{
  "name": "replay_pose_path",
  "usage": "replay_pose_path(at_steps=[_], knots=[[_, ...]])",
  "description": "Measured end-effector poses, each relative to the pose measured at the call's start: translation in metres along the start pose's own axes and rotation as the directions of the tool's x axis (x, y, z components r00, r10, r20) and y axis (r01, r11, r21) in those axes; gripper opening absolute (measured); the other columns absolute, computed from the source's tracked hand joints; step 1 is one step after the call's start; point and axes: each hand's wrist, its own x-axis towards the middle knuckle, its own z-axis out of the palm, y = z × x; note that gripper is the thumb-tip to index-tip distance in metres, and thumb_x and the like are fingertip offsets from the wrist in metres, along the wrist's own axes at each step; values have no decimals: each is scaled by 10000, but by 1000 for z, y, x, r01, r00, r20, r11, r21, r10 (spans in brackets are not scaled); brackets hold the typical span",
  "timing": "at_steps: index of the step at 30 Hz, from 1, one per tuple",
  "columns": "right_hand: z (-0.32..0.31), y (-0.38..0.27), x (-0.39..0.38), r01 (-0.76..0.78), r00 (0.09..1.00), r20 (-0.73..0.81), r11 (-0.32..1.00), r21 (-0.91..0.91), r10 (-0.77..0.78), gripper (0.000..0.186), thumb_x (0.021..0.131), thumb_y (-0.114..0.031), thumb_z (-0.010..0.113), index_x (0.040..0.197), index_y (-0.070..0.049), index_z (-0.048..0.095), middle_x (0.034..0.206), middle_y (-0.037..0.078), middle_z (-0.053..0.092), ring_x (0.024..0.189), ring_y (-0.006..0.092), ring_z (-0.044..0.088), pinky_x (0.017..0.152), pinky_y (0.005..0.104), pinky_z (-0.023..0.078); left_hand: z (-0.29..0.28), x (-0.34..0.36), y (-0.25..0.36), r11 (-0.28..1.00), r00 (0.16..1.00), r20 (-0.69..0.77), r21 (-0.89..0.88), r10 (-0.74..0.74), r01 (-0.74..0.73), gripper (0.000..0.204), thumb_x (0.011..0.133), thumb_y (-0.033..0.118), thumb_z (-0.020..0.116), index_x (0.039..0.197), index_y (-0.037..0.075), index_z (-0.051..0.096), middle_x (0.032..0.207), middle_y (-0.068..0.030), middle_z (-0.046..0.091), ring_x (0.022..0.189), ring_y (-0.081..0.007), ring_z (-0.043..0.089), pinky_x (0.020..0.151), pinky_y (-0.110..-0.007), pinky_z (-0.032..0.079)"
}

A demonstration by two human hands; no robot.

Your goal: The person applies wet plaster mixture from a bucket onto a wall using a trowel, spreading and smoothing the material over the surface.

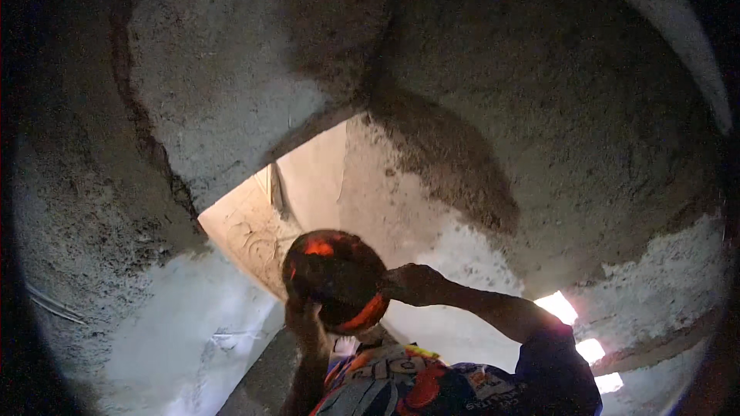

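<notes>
A round, shallow mortar pan [339,277], orange-red under dark smears, is held in front of my body. My right hand [412,285] grips its right rim, with the arm bent out to the side. At its lower left edge, my left hand [307,320] closes round the rim, its fingers partly lost in shadow. Dark residue coats much of the pan; whether anything loose lies in it I cannot make out.
Rough grey plastered walls [539,123] surround me, with a darker damp-looking patch [462,169] ahead. Beyond a straight-edged opening, sandy material [258,239] lies on a lit surface. A narrow grey ledge [266,374] runs at lower left. Bright wall openings [558,306] are on the right.
</notes>
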Motion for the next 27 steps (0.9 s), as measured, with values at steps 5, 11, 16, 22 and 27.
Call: replay_pose_path(at_steps=[5,11,16,22,27], knots=[[-141,-1,47,264,965,4,964,-33,-264,397,943,-433,522,950,-54,640,862,156,659,780,297,652,735,415,499,-37,1,-72,964,977,-179,-259,-112,63,455,707,52,573,1153,-25,534,1085,-105,590,946,-244,566,847,-351,471],[-358,22,111,-111,898,-437,933,-344,-54,363,923,-406,526,948,-67,653,815,139,660,725,274,644,708,421,511,-126,-9,-203,781,943,-305,618,135,88,358,899,291,608,1062,-26,575,905,-158,594,745,-262,552,630,-406,485],[-407,94,78,-488,605,-789,832,-265,104,342,902,-381,529,923,-65,659,797,161,659,711,292,649,691,438,513,-141,-12,-171,951,775,-631,250,19,180,334,669,211,768,918,54,611,805,-71,604,685,-214,541,599,-374,473],[-195,102,49,-260,934,-318,922,-288,164,317,876,-350,532,893,-64,668,776,188,659,695,313,656,671,459,517,-133,7,-156,826,829,-526,370,-191,425,490,704,47,658,1176,-3,538,1050,-152,627,896,-276,615,810,-389,507],[-21,69,36,45,995,-81,989,-143,-57,325,835,-356,553,844,-46,653,769,198,659,660,349,654,608,478,512,-68,38,-162,968,954,-298,248,45,32,492,718,117,678,1177,8,538,1050,-159,622,874,-282,606,797,-385,502]])
